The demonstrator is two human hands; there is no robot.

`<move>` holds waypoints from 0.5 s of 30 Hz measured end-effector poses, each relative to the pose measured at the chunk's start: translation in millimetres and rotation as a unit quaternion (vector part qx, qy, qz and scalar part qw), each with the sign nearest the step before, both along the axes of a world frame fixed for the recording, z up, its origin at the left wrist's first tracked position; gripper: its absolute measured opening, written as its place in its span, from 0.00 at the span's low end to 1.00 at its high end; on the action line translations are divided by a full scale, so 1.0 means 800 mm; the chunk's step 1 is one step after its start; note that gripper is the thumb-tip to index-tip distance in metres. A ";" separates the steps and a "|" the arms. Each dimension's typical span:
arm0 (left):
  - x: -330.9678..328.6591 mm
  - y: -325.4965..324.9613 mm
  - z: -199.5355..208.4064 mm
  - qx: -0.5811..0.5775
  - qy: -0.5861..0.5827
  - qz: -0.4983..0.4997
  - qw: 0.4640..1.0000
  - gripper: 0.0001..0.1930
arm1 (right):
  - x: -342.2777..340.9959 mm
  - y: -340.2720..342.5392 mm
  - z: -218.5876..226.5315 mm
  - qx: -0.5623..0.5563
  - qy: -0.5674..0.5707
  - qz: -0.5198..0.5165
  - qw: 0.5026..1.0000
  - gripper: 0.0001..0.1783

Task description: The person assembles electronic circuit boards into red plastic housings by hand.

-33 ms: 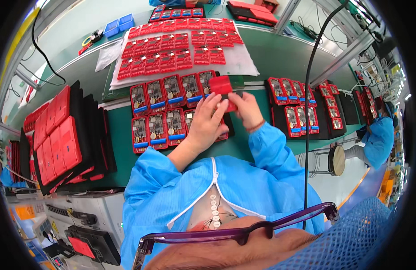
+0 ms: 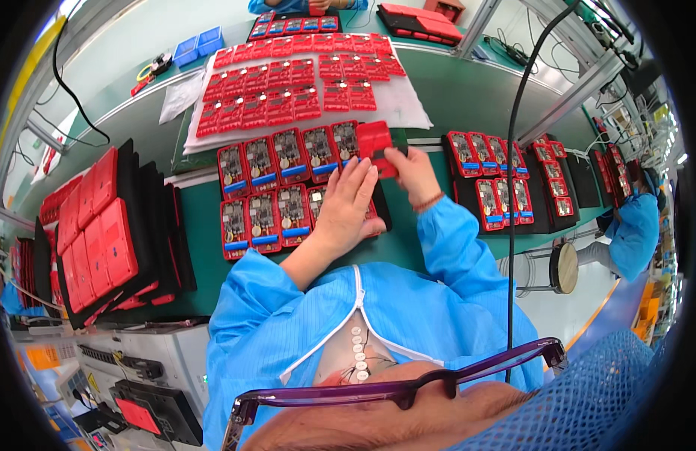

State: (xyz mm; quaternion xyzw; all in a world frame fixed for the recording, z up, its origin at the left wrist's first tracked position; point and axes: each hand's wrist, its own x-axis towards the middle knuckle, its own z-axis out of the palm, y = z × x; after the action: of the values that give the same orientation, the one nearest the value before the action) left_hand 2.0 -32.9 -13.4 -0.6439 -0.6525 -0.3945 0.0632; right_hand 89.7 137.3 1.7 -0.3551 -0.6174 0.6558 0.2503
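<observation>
In the head view, the right hand [image 2: 415, 171] pinches a red cover [image 2: 376, 140] by its near edge, lifted just above the far right corner of the black tray [image 2: 381, 214]. The left hand [image 2: 346, 207] lies flat with fingers spread on the circuit boards [image 2: 266, 188] in that tray, holding nothing. The tray carries 2 rows of open red units with their boards showing.

The cover is gripped only at 1 edge, so it could tilt and slip down onto the exposed boards. The left palm pressing on the boards could also nudge a unit out of its slot or bend a part.

The bench [image 2: 205, 259] is green and runs left to right. On the left stands a stack of black trays [image 2: 115, 225] filled with closed red cases. To the right sits another tray of open units [image 2: 498, 184]. Farther off, a white sheet [image 2: 408, 113] holds many more red units, with 2 blue bins [image 2: 197, 45] beyond. A black cable [image 2: 511, 188] hangs down on the right, near a round stool [image 2: 564, 267]. Another person in a blue coat [image 2: 633, 233] works at the far right.
</observation>
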 end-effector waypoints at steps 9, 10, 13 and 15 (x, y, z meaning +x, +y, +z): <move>0.004 -0.008 -0.031 -0.231 0.101 -0.010 0.968 0.44 | -0.065 0.157 -0.053 0.064 -0.060 -0.091 0.992 0.12; 0.006 -0.005 -0.030 -0.226 0.101 -0.018 0.969 0.42 | -0.063 0.175 -0.062 0.067 -0.060 -0.097 0.991 0.12; 0.007 0.000 -0.032 -0.222 0.098 -0.026 0.970 0.41 | -0.070 0.210 -0.072 0.160 -0.090 -0.110 0.977 0.12; 0.006 0.000 -0.032 -0.229 0.093 -0.023 0.969 0.41 | -0.081 0.219 -0.076 0.263 -0.133 -0.109 0.949 0.14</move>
State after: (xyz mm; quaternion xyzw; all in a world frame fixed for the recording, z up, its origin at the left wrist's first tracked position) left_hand 6.5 -33.3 -39.2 -0.6897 -0.7020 -0.1743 -0.0348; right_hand 24.6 312.8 -59.3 -0.4259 -0.7531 0.3860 0.3203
